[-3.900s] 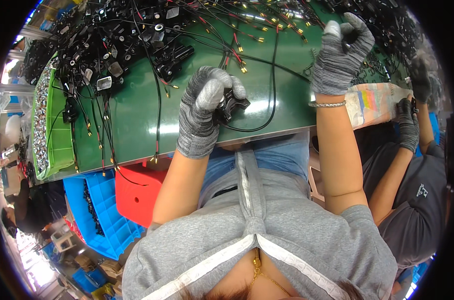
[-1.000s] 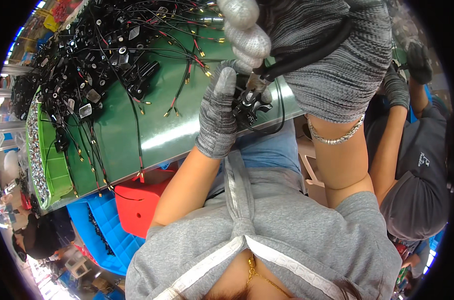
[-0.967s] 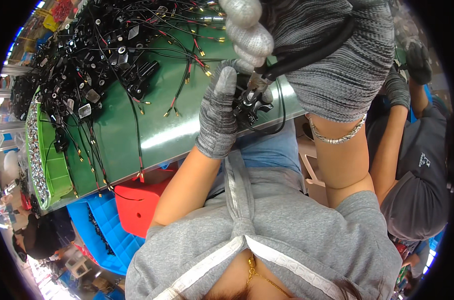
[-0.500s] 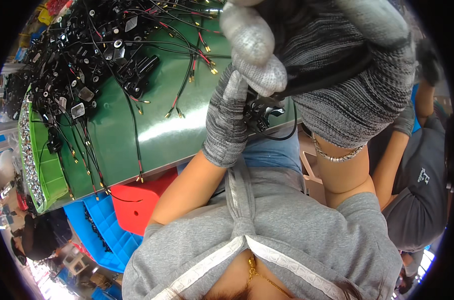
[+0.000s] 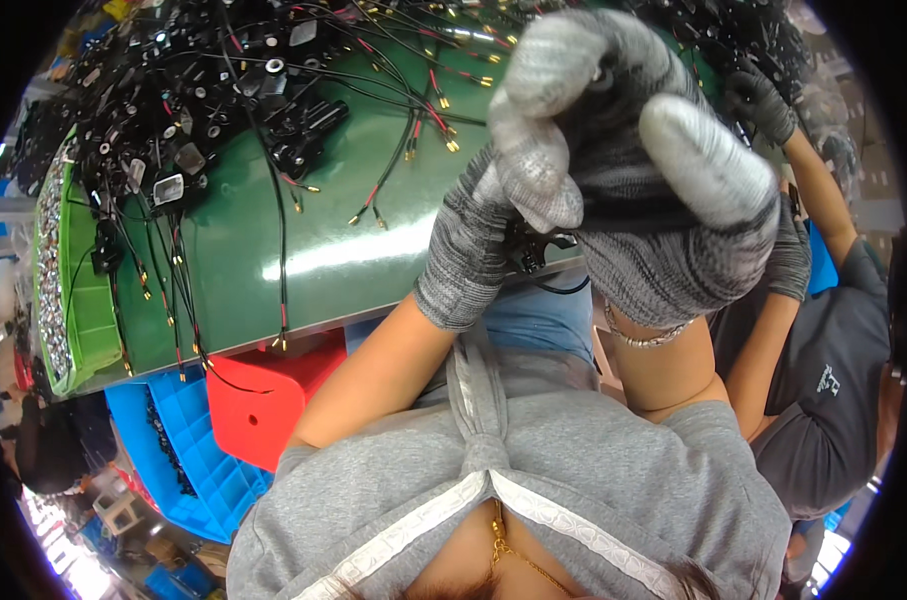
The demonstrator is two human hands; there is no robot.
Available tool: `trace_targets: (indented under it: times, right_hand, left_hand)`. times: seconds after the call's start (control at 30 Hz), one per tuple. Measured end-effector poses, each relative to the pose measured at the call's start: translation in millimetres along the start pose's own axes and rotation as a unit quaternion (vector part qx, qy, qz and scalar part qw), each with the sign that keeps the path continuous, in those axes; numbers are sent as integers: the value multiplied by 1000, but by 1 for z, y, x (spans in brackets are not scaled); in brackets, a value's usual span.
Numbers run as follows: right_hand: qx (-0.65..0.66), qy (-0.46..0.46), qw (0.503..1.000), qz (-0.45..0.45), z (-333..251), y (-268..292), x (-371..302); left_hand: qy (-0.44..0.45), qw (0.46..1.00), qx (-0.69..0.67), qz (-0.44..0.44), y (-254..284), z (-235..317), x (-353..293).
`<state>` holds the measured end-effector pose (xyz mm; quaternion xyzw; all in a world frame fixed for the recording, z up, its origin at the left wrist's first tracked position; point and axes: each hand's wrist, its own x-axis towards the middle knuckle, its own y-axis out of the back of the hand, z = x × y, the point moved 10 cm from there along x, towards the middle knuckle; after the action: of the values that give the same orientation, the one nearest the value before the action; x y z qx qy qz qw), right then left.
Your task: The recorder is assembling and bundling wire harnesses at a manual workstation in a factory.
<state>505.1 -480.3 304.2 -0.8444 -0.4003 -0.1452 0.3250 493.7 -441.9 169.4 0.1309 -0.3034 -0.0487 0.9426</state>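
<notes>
My left hand (image 5: 470, 250) wears a grey knit glove and grips a small black connector part (image 5: 535, 250) at the near edge of the green table (image 5: 273, 250). A thin black cable (image 5: 563, 290) loops out under the part. My right hand (image 5: 633, 170), gloved the same way, is raised close to the camera in a closed fist. It hides much of the table's right side. A dark strand of the cable shows between its curled fingers and thumb.
A heap of black cables with gold terminals (image 5: 203, 90) covers the far table. A green tray of small metal parts (image 5: 83, 310) sits at the left edge. A red bin (image 5: 263, 400) and blue crates (image 5: 173, 450) lie below. A co-worker's dark-gloved hand (image 5: 758, 100) works at right.
My right hand has risen from the far table toward the camera, pulling the black cable up with it, and now fills the upper right. My left hand has stayed at the table edge.
</notes>
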Motion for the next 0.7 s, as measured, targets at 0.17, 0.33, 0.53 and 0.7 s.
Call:
trace_targets:
  times: [0.17, 0.33, 0.53, 0.7]
  right_hand:
    - [-62, 35, 993, 90, -10, -7, -16]
    - [-108, 68, 989, 79, -30, -7, -21]
    - [-76, 81, 985, -133, -47, 1, -25]
    - [-179, 149, 939, 253, -130, 79, -50]
  left_hand:
    - [296, 864, -405, -42, -22, -24, -9]
    - [218, 897, -385, 11, -20, -25, -3]
    - [219, 950, -214, -65, -22, -35, -21]
    - [185, 913, -359, -61, -20, 1, 2]
